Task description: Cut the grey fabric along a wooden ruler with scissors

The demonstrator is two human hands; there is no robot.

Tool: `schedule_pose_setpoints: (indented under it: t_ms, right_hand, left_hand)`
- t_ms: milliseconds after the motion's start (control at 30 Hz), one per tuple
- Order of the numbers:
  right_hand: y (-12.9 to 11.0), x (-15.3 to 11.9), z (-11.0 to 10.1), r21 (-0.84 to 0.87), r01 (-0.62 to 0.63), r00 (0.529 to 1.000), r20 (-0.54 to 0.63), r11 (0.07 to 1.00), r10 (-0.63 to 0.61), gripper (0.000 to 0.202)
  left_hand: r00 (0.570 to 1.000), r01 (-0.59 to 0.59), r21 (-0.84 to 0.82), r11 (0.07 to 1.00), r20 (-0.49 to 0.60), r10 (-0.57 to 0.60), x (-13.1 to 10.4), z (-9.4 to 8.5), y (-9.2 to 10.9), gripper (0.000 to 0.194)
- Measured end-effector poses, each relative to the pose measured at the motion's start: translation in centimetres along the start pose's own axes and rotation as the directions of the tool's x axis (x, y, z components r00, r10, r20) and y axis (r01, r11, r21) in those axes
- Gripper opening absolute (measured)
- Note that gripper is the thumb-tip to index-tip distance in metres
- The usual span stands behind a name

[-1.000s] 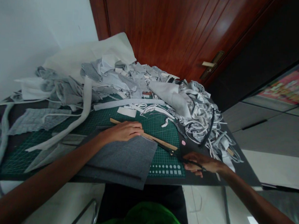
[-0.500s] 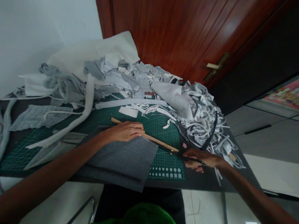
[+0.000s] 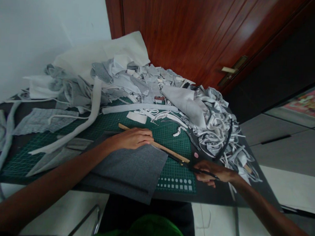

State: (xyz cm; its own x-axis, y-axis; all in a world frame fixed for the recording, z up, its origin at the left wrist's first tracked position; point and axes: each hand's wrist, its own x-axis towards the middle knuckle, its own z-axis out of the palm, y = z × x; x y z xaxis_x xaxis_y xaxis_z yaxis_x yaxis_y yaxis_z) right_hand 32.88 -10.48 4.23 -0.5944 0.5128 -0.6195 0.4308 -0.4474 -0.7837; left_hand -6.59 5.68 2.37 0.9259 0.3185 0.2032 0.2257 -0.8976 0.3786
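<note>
My left hand (image 3: 134, 138) presses a wooden ruler (image 3: 168, 151) down across the far edge of a dark grey cloth (image 3: 131, 169), its fingers closed together over the stick. Black scissors (image 3: 182, 163) are held in my right hand (image 3: 209, 173), fingers wrapped around the handles. Their blades lie along the near side of the ruler, pointing left toward the cloth's upper right corner. Beneath the cloth is a green cutting mat (image 3: 182, 144). The cloth's near corner hangs over the table's front edge.
Grey and white fabric scraps (image 3: 215, 124) are heaped along the back and right. Pale fabric strips (image 3: 95, 104) and a grey textured piece (image 3: 45, 121) lie at left. A small pink piece (image 3: 196, 155) sits beside the mat, and a wooden door (image 3: 172, 30) stands behind the table.
The camera view has shifted slightly. Both hands, the ruler and the scissors keep nearly the same arrangement over the cloth.
</note>
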Motion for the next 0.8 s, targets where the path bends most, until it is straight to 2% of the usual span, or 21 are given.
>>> schedule_pose_setpoints:
  t_ms: [333,800]
  right_hand:
    - [0.2,0.3,-0.1,-0.038,0.016,0.999,-0.031,0.999,-0.017,0.061]
    - [0.9,0.3,0.0,-0.093,0.031,0.997,-0.07,0.995,-0.038,0.061]
  left_hand:
    - [0.999,-0.023,-0.019,1.0,-0.028,0.022,-0.1,0.2,-0.4,0.023]
    - [1.0,0.004,-0.009,1.0,-0.008,-0.004,-0.1,0.3,-0.3,0.025]
